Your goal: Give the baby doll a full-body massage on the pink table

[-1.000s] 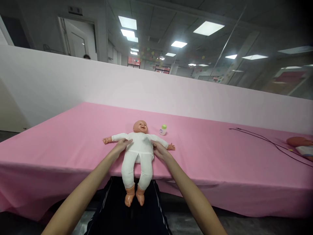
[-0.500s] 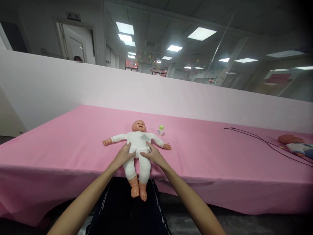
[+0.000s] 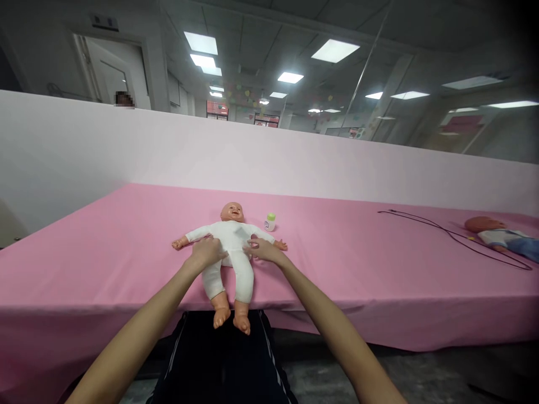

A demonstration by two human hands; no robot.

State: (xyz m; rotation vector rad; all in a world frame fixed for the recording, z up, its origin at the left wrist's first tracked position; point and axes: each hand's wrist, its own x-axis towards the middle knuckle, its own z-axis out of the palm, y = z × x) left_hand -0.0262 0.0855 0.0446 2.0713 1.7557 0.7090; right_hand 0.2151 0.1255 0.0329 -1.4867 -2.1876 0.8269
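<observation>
Your left hand [image 3: 206,252] lies flat on the waist of the doll [image 3: 229,247], and your right hand [image 3: 263,250] rests on its other side, fingers spread and loose, neither grip closed around anything. The doll lies on its back in a white suit at the near edge of the pink table [image 3: 105,247], arms out, its bare feet hanging past the edge over your lap. A small bottle [image 3: 270,222] with a green cap stands just beside its head, and well off to your right lie a black cable [image 3: 450,238] and a second doll [image 3: 501,238].
</observation>
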